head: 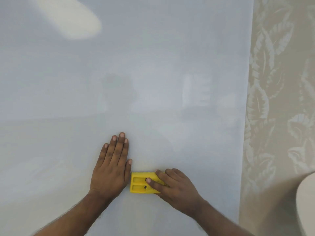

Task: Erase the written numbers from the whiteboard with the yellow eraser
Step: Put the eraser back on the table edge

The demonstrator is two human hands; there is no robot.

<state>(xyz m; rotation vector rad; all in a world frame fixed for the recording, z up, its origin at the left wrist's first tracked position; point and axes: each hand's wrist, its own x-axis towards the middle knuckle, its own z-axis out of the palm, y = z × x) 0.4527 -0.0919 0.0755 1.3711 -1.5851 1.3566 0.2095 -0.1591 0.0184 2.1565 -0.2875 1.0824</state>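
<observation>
The whiteboard (136, 65) fills most of the head view, glossy and pale, with no written numbers visible on it. The yellow eraser (139, 183) lies flat against the board low in the middle, its ribbed back facing me. My right hand (172, 186) covers the eraser's right half, fingers wrapped over its top and back. My left hand (112, 167) rests flat on the board just left of the eraser, fingers together and pointing up, thumb near the eraser's upper left corner.
The board's right edge runs down near the right side, with beige leaf-patterned wallpaper (279, 99) beyond it. A pale rounded object (306, 201) pokes in at the lower right corner. A bright light reflection (75, 19) sits at the board's upper left.
</observation>
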